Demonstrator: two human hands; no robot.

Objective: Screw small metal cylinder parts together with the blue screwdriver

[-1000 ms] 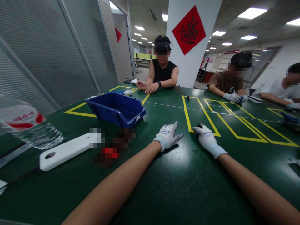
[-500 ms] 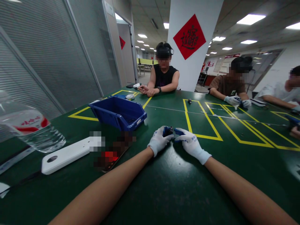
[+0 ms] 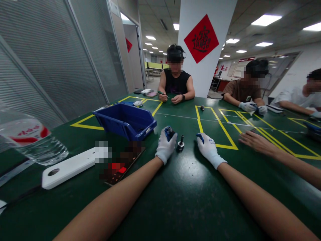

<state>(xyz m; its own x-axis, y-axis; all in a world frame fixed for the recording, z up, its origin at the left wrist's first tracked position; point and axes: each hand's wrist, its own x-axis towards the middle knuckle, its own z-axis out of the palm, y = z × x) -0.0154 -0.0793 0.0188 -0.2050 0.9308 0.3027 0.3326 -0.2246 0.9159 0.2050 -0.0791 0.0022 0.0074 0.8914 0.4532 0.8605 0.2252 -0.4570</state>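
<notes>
My left hand (image 3: 165,146), in a white glove with blue fingertips, is closed round a small dark metal part (image 3: 170,130) just right of the blue bin. A small metal part with an upright stud (image 3: 181,143) stands on the green table between my hands, touching neither. My right hand (image 3: 207,148), gloved the same way, rests on the table with fingers curled; nothing shows in it.
A blue bin (image 3: 126,120) stands left of my hands. A water bottle (image 3: 30,137), a white device (image 3: 70,166) and a phone (image 3: 122,165) lie at the left. Another person's bare arm (image 3: 273,152) reaches in from the right. Three people sit at the far side. Yellow tape (image 3: 218,129) marks boxes.
My hands have come apart; the stud part now stands on the table between them. A co-worker's bare arm has reached in from the right.
</notes>
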